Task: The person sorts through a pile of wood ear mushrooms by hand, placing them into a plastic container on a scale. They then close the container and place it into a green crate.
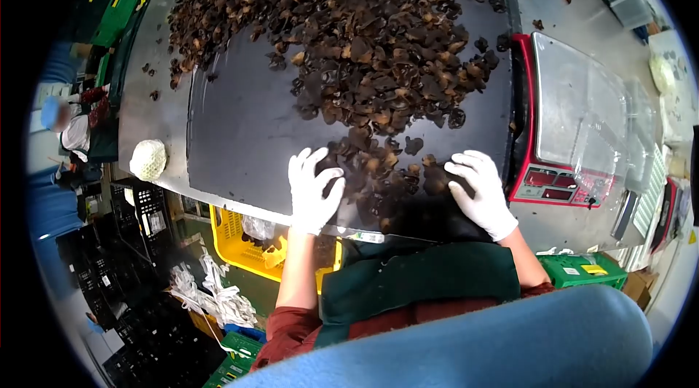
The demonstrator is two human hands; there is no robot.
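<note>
Both my hands wear white gloves and rest at the near part of a dark board [240, 126] on a metal table. My left hand [313, 190], fingers apart and curved, is at the left edge of a small group of brown, wrinkled mushroom-like pieces [375, 169]. On the other side of that group is my right hand [477, 191], its fingers spread and bent, with the fingertips close to a few pieces. Neither hand visibly holds anything. A much larger heap of the same dark pieces [386, 60] covers the far part of the board.
Right of the board stands a red scale [542, 184] with clear plastic trays [615, 140]. A white foam net [148, 160] lies at the left table edge. Below are a yellow crate [233, 246] and green crates [582, 269]. Another person [73, 126] is at far left.
</note>
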